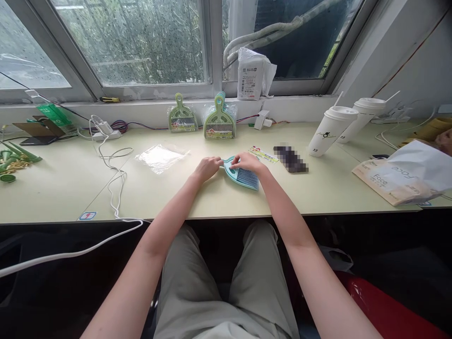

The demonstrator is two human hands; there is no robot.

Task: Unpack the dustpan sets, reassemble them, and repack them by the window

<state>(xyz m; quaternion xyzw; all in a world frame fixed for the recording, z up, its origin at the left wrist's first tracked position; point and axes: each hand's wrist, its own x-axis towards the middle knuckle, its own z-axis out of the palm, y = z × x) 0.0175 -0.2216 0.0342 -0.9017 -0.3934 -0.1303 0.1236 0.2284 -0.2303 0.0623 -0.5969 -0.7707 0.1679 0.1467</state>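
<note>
A light blue dustpan (230, 175) with a small hand brush (248, 179) nested in it lies on the table in front of me, handle end to the left. My left hand (209, 168) is closed around the handle end. Bent over the upper part, my right hand (246, 161) has its fingers pinched together at the brush's handle; its palm hides some of the set. To the left lies a clear plastic bag (158, 157), flattened. Just right of my right hand is a printed label card (264, 154).
Two green dustpan sets in plastic, one single (181, 117) and one stack (219, 120), lean on the window wall. Right are a pixelated dark object (291, 159), two white cups (330, 132) and a paper bag (399, 174). A white cable (118, 197) crosses the table's left side.
</note>
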